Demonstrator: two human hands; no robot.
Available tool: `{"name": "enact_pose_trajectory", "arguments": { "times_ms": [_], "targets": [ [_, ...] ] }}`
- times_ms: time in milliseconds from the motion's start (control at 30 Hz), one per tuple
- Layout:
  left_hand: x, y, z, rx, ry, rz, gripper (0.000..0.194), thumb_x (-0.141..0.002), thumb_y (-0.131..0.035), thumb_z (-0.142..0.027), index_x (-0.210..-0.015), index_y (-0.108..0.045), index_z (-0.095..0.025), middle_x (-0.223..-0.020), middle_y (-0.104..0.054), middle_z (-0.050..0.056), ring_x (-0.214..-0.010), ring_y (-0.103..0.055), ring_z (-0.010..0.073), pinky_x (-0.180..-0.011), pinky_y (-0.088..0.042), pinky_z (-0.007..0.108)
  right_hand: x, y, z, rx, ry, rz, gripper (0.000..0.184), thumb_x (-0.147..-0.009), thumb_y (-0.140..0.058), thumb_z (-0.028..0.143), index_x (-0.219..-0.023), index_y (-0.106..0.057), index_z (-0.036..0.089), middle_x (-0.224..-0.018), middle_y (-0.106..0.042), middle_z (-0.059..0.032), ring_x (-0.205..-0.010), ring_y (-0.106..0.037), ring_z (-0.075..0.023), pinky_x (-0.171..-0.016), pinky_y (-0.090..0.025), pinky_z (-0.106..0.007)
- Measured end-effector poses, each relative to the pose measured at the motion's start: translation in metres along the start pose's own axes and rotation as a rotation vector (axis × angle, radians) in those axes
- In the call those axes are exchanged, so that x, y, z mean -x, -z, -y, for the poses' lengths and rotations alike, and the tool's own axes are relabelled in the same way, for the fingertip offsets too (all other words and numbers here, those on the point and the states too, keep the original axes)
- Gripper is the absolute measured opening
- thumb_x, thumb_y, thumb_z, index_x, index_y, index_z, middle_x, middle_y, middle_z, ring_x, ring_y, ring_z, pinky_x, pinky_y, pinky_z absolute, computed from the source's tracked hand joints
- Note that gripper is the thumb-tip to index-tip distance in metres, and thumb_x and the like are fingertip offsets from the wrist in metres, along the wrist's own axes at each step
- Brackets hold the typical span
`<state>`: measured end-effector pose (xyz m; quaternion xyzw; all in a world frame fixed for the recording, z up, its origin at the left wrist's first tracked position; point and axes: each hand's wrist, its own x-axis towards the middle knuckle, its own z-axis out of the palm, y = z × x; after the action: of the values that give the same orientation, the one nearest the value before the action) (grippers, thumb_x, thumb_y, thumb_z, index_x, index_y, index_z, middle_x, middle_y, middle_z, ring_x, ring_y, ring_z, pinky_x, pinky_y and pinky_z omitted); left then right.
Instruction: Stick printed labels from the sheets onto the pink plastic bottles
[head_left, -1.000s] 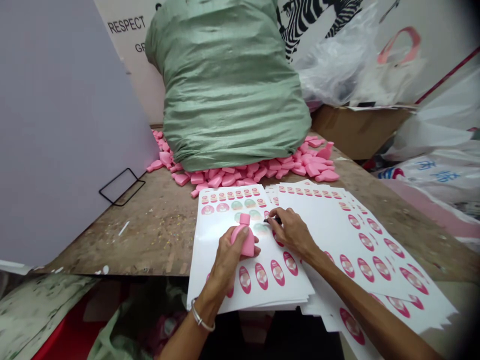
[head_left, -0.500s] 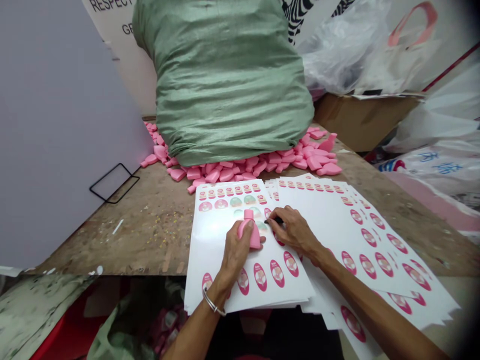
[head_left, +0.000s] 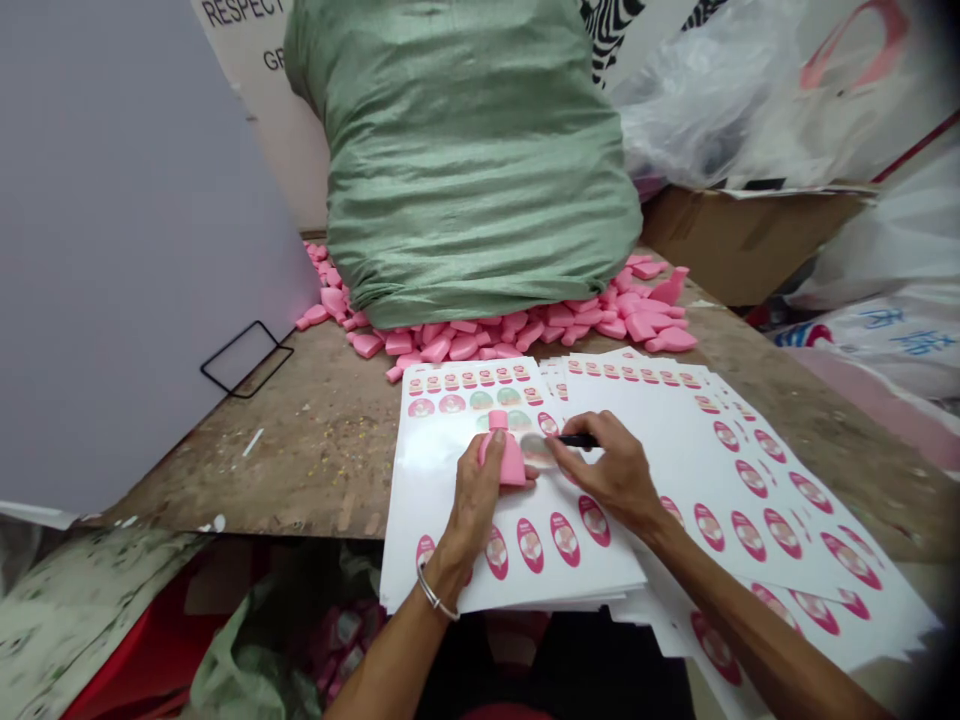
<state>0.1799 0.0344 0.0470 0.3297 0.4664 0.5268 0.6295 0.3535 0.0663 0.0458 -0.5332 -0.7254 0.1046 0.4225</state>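
My left hand (head_left: 480, 480) is wrapped round a small pink plastic bottle (head_left: 504, 460), cap end pointing away, over the left stack of sticker sheets (head_left: 442, 470). Just to its right, my right hand (head_left: 611, 470) is closed on a thin black pen-like tool (head_left: 577, 440). At its fingertips is a pale green oval sticker (head_left: 534, 447), blurred, close beside the bottle. I cannot tell whether the sticker is fully off the sheet. Pink oval stickers (head_left: 530, 545) line the lower part of this sheet.
More sticker sheets (head_left: 645, 430) lie fanned out on the right. Behind them, pink bottles (head_left: 465, 345) are heaped under a large green sack (head_left: 480, 160) on the worn wooden table (head_left: 322, 440). A black wire frame (head_left: 247, 360) stands by the grey panel (head_left: 135, 250); a cardboard box (head_left: 750, 240) sits at right.
My right hand has drawn back slightly to the right; the black tool now points away from the sheet and a green sticker shows at its fingertips. The view has shifted slightly.
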Motion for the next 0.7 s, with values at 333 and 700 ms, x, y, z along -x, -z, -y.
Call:
{"name": "enact_pose_trajectory", "arguments": {
  "times_ms": [333,700],
  "targets": [
    [0.024,-0.014,-0.023,0.349,0.087,0.008,0.055,-0.090,-0.044,-0.057,-0.093,-0.067,-0.007,-0.089,-0.070,0.014,-0.078,-0.067,0.0221,-0.070,-0.059,0.037,0.010,0.015,0.056,-0.392,-0.295,0.123,0.023,-0.080,-0.066,0.042,-0.090,-0.075,0.024,-0.090,-0.072,-0.0026,-0.082,-0.063,-0.0179,-0.071,-0.050,-0.029],
    [0.025,-0.012,-0.021,0.388,0.095,0.043,0.054,-0.093,-0.040,-0.054,-0.104,-0.066,-0.009,-0.097,-0.071,0.014,-0.090,-0.068,0.0246,-0.081,-0.057,0.039,0.012,0.009,0.063,-0.356,-0.261,0.123,0.019,-0.081,-0.067,0.038,-0.089,-0.075,0.023,-0.081,-0.068,-0.0022,-0.074,-0.057,-0.0154,-0.066,-0.047,-0.028]
  ]
}}
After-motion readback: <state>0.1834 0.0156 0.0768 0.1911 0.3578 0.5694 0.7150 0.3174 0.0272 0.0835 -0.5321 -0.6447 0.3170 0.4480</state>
